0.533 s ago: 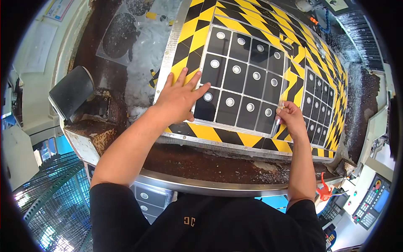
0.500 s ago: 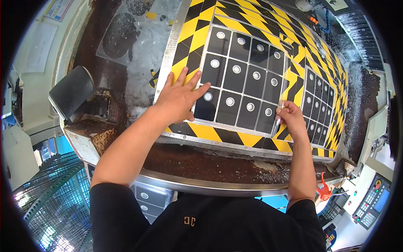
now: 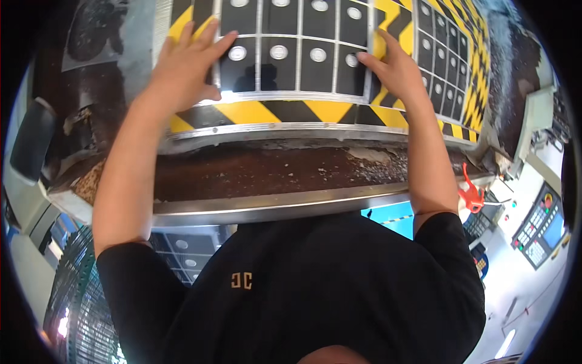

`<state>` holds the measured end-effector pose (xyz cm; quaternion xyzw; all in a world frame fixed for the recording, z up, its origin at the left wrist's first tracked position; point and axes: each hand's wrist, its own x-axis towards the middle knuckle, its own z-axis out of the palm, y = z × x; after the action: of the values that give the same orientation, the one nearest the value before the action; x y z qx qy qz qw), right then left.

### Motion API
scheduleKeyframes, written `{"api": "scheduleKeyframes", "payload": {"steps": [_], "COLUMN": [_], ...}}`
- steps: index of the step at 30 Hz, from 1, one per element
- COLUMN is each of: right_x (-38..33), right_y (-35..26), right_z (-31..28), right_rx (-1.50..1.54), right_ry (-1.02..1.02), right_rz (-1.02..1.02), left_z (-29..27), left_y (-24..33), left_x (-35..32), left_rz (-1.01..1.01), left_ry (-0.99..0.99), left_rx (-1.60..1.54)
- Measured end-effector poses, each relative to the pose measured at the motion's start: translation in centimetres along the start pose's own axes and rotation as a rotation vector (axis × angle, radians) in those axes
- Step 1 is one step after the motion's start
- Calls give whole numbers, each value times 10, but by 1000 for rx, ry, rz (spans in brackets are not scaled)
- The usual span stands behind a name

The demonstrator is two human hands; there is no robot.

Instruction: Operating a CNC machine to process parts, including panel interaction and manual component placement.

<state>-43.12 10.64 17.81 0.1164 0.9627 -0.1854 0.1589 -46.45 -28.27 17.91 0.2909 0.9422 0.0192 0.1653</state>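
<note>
A black panel (image 3: 297, 67), split by pale lines into rectangular cells with a round silver-white disc in each, lies flat on a yellow-and-black striped bed (image 3: 291, 112). Its far part runs out of the top of the picture. My left hand (image 3: 185, 70) rests with spread fingers along the panel's left edge, its thumb by the near left corner. At the right edge is my right hand (image 3: 400, 73), thumb and forefinger apart, the thumb tip beside a disc near that edge. The other fingers of this hand are mostly hidden.
A second black panel with discs (image 3: 442, 67) lies farther right on the bed. In front runs a rusty, debris-strewn trough (image 3: 260, 173) with a metal rim (image 3: 285, 205). More black panels (image 3: 188, 246) sit below left. A red spray-bottle head (image 3: 471, 193) and control panel (image 3: 539, 224) are at right.
The view has tilted down toward my body, so the panel sits higher in the picture. My right hand has let go its pinch on the panel's near right corner and its fingers are apart.
</note>
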Motion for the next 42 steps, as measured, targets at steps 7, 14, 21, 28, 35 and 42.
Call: {"api": "scheduleKeyframes", "payload": {"steps": [7,14,21,28,35,42], "right_x": [0,0,1,3,-1,2], "right_y": [12,14,13,21,10,8], "right_z": [15,18,16,25,13,19], "right_rx": [-97,-104,-119,-49,-38,-45], "right_ry": [-4,-5,-31,25,-24,-25], "right_rz": [-52,-21,-8,-74,-7,12], "left_z": [-1,-2,-4,1,4,2], "left_y": [7,9,7,-3,-7,-8], "left_x": [3,1,4,2,1,2], "left_rz": [-50,-28,-22,24,15,-30], "left_ry": [-80,-66,-75,-37,1,-70], "left_rx": [36,44,43,-39,-34,40]}}
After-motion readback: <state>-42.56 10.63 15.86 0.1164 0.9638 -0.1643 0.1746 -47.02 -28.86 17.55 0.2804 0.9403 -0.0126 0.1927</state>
